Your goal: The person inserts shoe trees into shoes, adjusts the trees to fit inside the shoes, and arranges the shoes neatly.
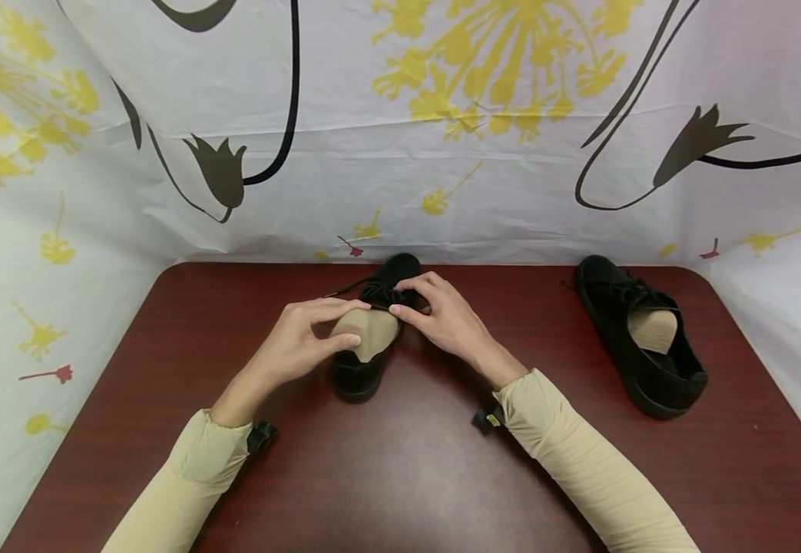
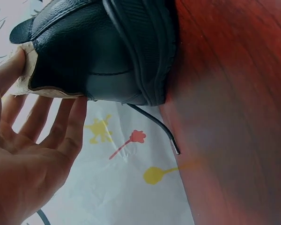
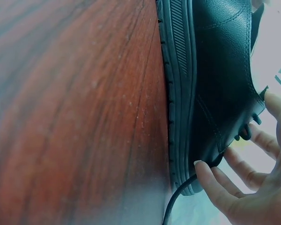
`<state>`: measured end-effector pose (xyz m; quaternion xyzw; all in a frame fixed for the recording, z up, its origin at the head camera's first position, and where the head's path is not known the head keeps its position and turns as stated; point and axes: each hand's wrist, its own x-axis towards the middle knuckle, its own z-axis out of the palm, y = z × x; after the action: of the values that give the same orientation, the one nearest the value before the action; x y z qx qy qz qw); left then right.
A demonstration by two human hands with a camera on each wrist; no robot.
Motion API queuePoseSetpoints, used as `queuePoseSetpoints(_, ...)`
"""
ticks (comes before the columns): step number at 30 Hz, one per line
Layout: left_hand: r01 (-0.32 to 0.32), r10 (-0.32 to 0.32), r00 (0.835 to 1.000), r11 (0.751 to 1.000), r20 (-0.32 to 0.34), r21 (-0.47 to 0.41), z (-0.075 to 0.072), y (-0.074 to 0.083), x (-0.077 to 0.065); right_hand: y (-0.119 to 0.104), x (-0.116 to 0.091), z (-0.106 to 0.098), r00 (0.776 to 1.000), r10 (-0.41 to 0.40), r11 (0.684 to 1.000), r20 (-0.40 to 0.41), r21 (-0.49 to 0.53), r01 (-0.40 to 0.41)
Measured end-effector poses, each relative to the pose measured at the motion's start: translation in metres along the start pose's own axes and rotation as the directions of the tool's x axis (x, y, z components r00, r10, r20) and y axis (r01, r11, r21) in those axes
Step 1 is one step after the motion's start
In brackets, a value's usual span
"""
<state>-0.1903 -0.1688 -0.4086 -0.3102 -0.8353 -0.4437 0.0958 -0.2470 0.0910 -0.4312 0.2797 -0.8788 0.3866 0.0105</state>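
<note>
On the dark red table (image 1: pixel 400 476), a black shoe (image 1: pixel 372 338) stands mid-table. The left hand (image 1: pixel 299 342) pinches its tan tongue (image 1: pixel 371 332); the right hand (image 1: pixel 445 315) pinches the laces (image 1: pixel 382 292). Best hold the tongue flat while pulling evenly.

One shoe (image 1: pixel 372 338) centre-table (image 1: pixel 400 476) (between both hands), another shoe (image 1: pixel 638 338) right.
</note>
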Motion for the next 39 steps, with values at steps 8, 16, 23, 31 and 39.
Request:
queuePoseSetpoints(8,-0.016,0.016,0.998,1.000,-0.060,0.003,0.004,0.000,0.000,0.000,0.001,-0.001,1.000,0.003,1.000,0.005,-0.001,-0.003)
queuePoseSetpoints(16,-0.020,0.019,1.000,0.999,-0.025,-0.038,0.000,-0.003,-0.006,0.001,0.001,0.000,1.000,0.013,1.000,0.018,0.011,-0.013)
queuePoseSetpoints(23,-0.013,0.015,1.000,0.988,0.011,-0.154,-0.006,-0.007,-0.008,0.003,0.001,-0.001,1.000,0.005,1.000,0.014,0.023,-0.006)
queuePoseSetpoints(31,-0.035,0.032,0.999,0.990,-0.022,-0.137,-0.001,-0.013,-0.003,0.003,0.001,-0.002,0.999,0.018,1.000,0.027,-0.021,-0.017)
queuePoseSetpoints(39,-0.082,0.079,0.996,0.994,-0.049,-0.072,0.002,-0.015,0.000,0.003,0.001,-0.002,0.999,0.015,1.000,0.029,-0.026,-0.015)
